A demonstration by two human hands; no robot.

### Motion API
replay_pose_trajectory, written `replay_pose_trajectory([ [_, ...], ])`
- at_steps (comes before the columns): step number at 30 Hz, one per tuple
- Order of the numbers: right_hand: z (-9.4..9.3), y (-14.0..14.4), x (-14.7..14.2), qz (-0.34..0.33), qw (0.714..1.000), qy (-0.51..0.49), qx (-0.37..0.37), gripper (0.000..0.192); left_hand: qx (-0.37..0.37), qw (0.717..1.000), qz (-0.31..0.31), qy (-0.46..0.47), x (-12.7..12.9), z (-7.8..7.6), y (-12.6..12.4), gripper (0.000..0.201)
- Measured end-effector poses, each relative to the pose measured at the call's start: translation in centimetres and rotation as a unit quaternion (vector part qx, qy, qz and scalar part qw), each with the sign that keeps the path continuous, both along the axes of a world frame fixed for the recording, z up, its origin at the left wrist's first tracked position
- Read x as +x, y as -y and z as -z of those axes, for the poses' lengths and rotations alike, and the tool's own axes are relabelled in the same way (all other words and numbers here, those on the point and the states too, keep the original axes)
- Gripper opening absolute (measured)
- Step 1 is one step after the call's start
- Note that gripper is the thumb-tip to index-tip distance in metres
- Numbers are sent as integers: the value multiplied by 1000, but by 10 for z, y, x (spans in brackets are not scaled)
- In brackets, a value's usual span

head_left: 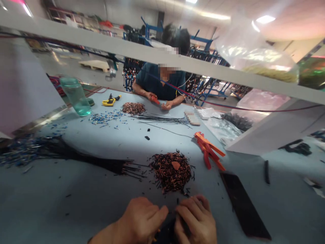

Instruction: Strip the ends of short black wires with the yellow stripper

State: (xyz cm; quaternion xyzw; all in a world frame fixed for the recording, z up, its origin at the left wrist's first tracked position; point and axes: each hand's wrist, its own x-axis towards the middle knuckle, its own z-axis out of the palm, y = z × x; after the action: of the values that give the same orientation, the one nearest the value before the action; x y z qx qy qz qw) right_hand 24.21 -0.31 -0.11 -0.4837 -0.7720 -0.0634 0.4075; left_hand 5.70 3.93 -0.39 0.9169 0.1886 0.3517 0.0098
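Note:
At the table's near edge my left hand (138, 220) is closed, thumb pressed against the curled fingers. Close beside it, my right hand (196, 220) is also closed, its fingers bent downward. A dark item (167, 232) shows between the two hands, but most of it is covered, and I cannot tell what it is. Just beyond them lies a heap of short black and copper wire offcuts (172, 176). A bundle of black wires (93, 161) stretches left from the heap, with bare copper at its right end. Red-and-orange wire strippers (208, 149) rest right of the heap.
A black phone-like slab (245, 205) lies at right. Across the table a co-worker (159, 81) holds a red tool. Farther off are a green bottle (76, 96), yellow pliers (111, 100), a copper scrap pile (133, 108) and thin wires (159, 118). A white beam (101, 44) crosses above.

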Motion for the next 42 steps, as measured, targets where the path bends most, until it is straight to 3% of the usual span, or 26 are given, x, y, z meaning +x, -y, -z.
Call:
replay_pose_trajectory([
  [5,1,-2,14,-8,1000,27,13,16,-8,1000,4,12,-1,-5,0,22],
  [7,5,-1,33,2,998,59,21,14,-23,998,-30,47,-5,-5,-4,23],
  [10,15,1,62,80,996,39,13,12,-61,985,-122,105,-9,-2,-10,24],
  [13,22,2,72,84,995,34,-44,14,-95,978,-134,125,-9,3,-13,28],
  [19,16,-4,40,23,998,45,-36,21,-160,963,-162,146,-10,12,-14,28],
  [24,2,-3,28,31,997,35,-54,20,-195,957,-174,128,-13,12,-18,24],
  [28,3,4,21,-90,991,32,-90,27,-189,959,-176,119,-14,12,-18,20],
  [30,11,6,14,-130,986,73,-68,35,-185,959,-181,117,-15,12,-17,18],
  [35,33,10,-2,-82,989,118,24,36,-180,956,-184,137,-17,13,-18,13],
  [42,47,20,5,-76,986,141,-48,24,-189,952,-192,144,-17,9,-20,14],
])
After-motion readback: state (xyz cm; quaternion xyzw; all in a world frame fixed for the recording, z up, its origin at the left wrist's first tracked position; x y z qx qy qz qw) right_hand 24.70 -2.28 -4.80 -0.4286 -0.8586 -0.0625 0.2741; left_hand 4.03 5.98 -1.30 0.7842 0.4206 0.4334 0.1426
